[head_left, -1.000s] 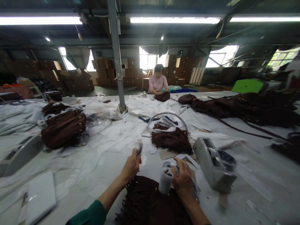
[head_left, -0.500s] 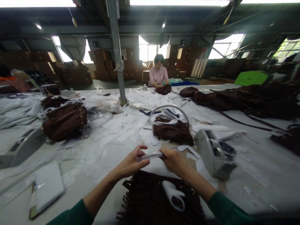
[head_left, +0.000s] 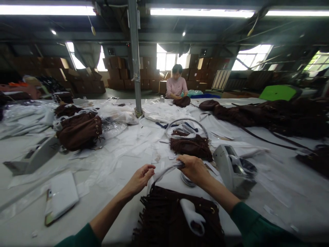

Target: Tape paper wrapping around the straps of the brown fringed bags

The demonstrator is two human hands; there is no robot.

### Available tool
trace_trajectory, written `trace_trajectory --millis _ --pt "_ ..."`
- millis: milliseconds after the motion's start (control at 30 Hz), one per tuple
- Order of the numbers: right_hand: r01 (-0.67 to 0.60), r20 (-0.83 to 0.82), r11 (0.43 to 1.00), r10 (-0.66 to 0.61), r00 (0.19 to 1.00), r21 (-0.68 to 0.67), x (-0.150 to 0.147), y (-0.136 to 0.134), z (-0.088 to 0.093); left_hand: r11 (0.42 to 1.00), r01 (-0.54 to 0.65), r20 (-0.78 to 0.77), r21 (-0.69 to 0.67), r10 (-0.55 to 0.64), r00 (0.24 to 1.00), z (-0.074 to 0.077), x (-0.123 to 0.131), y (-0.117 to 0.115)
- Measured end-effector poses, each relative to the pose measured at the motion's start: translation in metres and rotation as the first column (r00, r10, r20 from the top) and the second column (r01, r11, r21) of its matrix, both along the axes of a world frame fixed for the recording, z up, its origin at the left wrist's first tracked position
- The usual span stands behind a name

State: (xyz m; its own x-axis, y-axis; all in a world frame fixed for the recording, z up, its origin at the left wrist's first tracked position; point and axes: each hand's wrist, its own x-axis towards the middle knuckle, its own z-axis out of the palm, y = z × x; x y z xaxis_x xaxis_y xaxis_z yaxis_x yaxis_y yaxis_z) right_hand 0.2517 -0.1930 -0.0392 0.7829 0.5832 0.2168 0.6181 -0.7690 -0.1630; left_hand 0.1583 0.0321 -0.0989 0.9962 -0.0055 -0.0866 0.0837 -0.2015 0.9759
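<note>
A dark brown fringed bag (head_left: 177, 212) lies at the table's near edge, with a white wrapped roll (head_left: 191, 216) on its front. From its upper left rises a strap (head_left: 164, 172) in pale, clear-looking wrapping. My right hand (head_left: 192, 168) is closed around the strap's upper end, above the bag. To the left, my left hand (head_left: 141, 176) is off the strap, its fingers slightly curled and apart, holding nothing. Under my right wrist a round, shiny object (head_left: 187, 180) is partly hidden.
A grey tape dispenser (head_left: 227, 168) stands right of my right hand, another (head_left: 33, 156) at the left. Beyond my hands lies a fringed bag (head_left: 191, 145). A white pad (head_left: 61, 195) lies left. A metal post (head_left: 135, 58) rises ahead; a person (head_left: 177, 84) sits across the table.
My left hand has let go of the strap and moved left. My right hand has shifted slightly up and right with it. The view has tilted up, and the round object now shows.
</note>
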Motion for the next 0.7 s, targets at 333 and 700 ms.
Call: trace_trajectory --millis 333,700 --pt "0.069 0.161 0.997 -0.072 0.984 0.021 0.047 0.014 0.045 0.99 -0.135 0.223 -0.027 0.138 0.965 0.015 0.006 -0.037" --pt "-0.295 0.051 0.859 0.346 0.937 -0.419 0.09 0.061 -0.002 0.875 -0.48 0.038 -0.062 0.483 0.875 -0.062 0.044 -0.013"
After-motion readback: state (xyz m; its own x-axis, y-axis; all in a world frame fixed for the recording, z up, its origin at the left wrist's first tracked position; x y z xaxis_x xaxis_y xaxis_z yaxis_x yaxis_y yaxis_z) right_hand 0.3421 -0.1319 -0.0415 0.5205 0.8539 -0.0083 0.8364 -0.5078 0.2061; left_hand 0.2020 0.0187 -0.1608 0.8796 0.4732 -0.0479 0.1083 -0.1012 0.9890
